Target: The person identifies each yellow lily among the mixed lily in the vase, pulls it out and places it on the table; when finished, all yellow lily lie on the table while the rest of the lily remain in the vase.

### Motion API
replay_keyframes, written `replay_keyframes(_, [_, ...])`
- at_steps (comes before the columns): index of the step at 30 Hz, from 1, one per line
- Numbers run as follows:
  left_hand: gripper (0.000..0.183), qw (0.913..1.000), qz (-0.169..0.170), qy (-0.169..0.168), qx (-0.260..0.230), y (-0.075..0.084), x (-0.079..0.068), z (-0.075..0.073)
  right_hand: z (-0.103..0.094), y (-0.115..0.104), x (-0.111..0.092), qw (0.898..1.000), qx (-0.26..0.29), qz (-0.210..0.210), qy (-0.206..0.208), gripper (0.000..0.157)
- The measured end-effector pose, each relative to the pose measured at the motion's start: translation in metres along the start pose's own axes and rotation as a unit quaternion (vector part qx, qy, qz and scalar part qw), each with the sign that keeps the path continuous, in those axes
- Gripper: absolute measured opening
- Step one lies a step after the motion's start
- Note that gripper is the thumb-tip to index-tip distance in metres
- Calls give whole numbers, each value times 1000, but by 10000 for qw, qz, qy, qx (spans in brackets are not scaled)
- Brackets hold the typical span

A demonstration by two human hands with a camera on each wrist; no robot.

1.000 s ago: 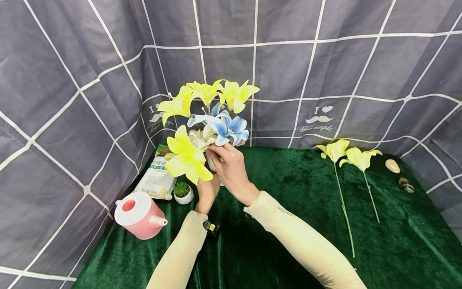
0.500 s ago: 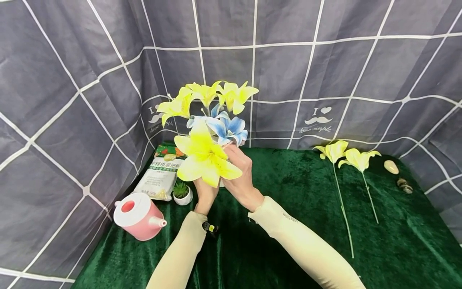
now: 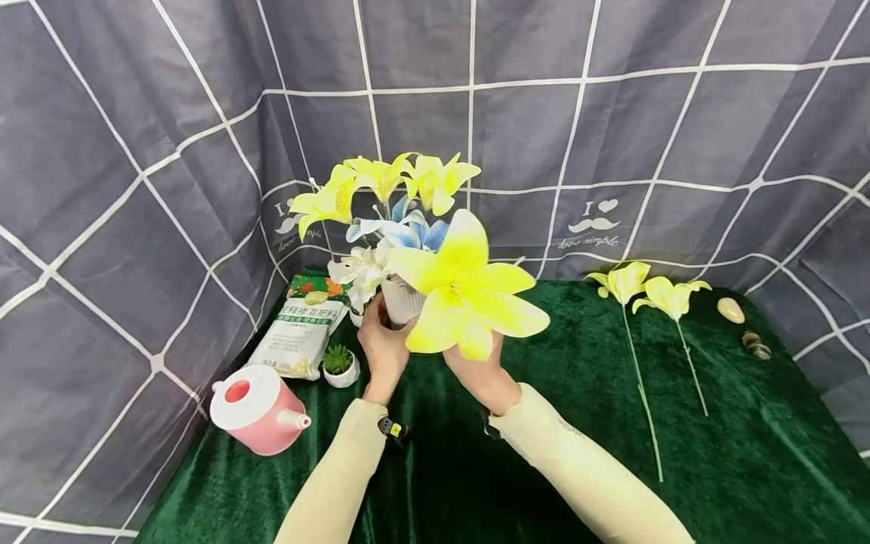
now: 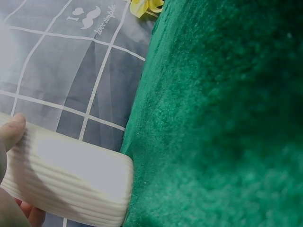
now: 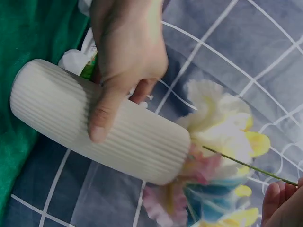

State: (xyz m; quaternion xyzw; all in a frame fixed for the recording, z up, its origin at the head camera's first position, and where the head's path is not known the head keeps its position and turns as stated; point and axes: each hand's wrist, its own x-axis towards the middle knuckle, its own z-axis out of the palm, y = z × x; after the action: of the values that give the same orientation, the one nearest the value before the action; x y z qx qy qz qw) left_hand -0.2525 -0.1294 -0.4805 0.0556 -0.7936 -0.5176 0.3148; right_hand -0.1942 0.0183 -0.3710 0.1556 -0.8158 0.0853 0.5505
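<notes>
A white ribbed vase (image 3: 399, 304) stands upright, and my left hand (image 3: 384, 340) grips it around its side. In the right wrist view that hand's thumb lies across the ribs of the vase (image 5: 137, 142). Yellow lilies (image 3: 381, 180), blue lilies (image 3: 413, 233) and white flowers (image 3: 360, 270) rise from the vase. My right hand (image 3: 479, 370), partly hidden behind a large yellow lily (image 3: 462, 291), holds that lily to the right of the vase. In the right wrist view my right fingertips (image 5: 279, 203) pinch its thin green stem (image 5: 251, 166), whose end points at the flowers by the mouth.
At left stand a pink watering can (image 3: 261, 412), a white printed bag (image 3: 299, 332) and a small potted succulent (image 3: 340, 365). Two yellow lilies (image 3: 669, 296) lie on the green cloth (image 3: 544, 453) at right, near a pale stone (image 3: 730, 310) and a small striped object (image 3: 756, 344).
The large yellow lily has moved with my right hand from the vase's left front to its right side, uncovering the white flowers. My left hand stays on the vase.
</notes>
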Motion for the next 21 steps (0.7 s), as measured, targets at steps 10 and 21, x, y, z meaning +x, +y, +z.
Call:
replay_keyframes(10, [78, 9994, -294, -139, -146, 3, 0, 0, -31, 38, 6, 7625, 5975, 2432, 486, 12])
replay_keyframes(21, [77, 9991, -299, -147, -264, 4, -1, 0, -44, 109, -18, 8346, 4792, 2627, 698, 10])
